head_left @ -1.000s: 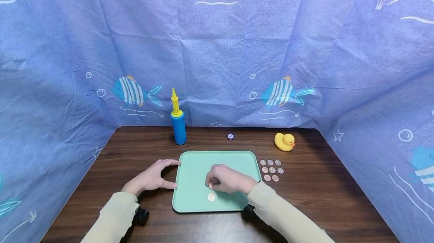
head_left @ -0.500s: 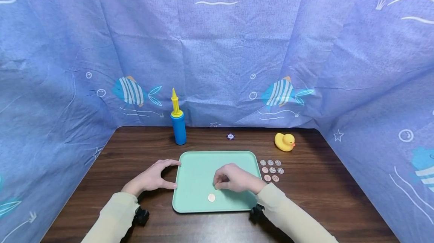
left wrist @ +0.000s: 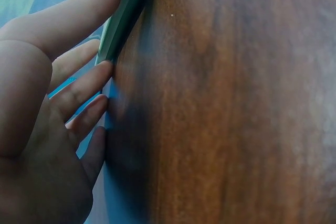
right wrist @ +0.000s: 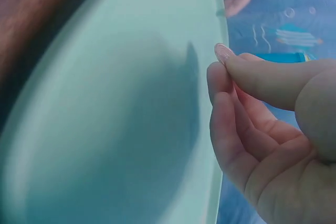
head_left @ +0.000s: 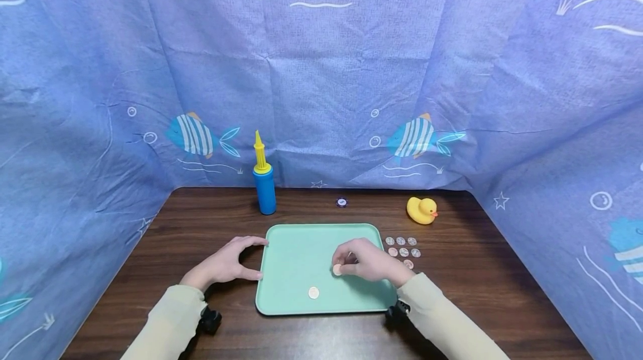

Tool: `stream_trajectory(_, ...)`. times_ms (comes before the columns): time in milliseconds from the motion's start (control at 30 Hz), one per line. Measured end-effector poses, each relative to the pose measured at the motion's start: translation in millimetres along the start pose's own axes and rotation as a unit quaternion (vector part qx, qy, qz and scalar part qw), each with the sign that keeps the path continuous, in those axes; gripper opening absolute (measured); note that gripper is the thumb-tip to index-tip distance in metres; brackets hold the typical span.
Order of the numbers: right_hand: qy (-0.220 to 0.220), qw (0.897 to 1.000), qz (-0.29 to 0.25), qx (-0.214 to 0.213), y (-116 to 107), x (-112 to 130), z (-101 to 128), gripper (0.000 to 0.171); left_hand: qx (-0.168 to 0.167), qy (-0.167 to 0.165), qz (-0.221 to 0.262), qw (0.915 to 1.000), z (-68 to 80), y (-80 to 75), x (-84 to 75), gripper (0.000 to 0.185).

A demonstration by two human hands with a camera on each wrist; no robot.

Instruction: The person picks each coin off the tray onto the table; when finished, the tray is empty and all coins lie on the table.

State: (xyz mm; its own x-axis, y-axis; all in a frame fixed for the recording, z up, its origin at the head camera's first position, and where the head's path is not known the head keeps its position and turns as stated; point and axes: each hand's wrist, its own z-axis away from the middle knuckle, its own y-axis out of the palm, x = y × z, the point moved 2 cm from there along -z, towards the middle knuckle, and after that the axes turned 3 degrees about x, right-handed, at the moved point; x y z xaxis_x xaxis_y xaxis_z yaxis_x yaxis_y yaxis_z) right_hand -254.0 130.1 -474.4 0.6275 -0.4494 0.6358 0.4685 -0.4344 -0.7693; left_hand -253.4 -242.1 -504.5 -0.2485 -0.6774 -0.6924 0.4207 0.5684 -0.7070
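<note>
A pale green tray [head_left: 293,257] lies on the table. My left hand [head_left: 226,262] rests at its left side, fingers spread and relaxed, thumb and fingertips touching the rim, as the left wrist view also shows. Over the tray's right half, my right hand [head_left: 365,259] pinches a coppery coin [right wrist: 223,52] between thumb and fingertips, raised off the tray surface in the right wrist view. Another coppery coin [head_left: 313,293] lies flat on the tray near its front edge. Right of the tray, several silver and coppery coins [head_left: 403,252] lie in rows, partly hidden by the right hand.
Behind the tray stand a blue and yellow hand pump [head_left: 264,187] on the left and a yellow rubber duck [head_left: 422,210] on the right. A round dark-rimmed chip [head_left: 341,202] lies between them. A blue fish-print cloth [head_left: 321,97] hangs around the dark wooden table [head_left: 211,209].
My right hand has lifted a coin from the tray and moved right with it, toward the rows of coins. The left hand and the other coin on the tray have stayed put.
</note>
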Motion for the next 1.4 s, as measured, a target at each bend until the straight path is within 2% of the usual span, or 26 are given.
stream_trajectory(233, 0.045, 0.998, -0.029, -0.03, -17.3, -13.4, 23.3, 0.005, 0.0, -0.002, 0.005, 1.0, -2.8, 1.3, 3.1, 0.081)
stream_trajectory(500, 0.06, 0.996, -0.031, -0.06, -38.9, -28.4, 52.1, 0.008, -0.001, -0.005, 0.001, 1.0, -0.8, 0.0, 2.2, 0.08)
stream_trajectory(1033, 0.1, 0.987, -0.053, -0.118, -53.5, -58.4, 105.4, 0.005, -0.004, -0.007, 0.001, 1.0, -2.3, 0.1, 0.6, 0.081)
stream_trajectory(1267, 0.138, 0.979, 0.018, -0.146, -60.5, -68.6, 129.3, 0.006, -0.004, -0.006, -0.001, 1.0, -1.7, 0.3, 1.6, 0.082)
stream_trajectory(1400, 0.166, 0.973, 0.027, -0.156, -61.3, -74.1, 141.0, 0.009, -0.004, -0.006, -0.002, 1.0, -1.3, 0.2, 2.3, 0.082)
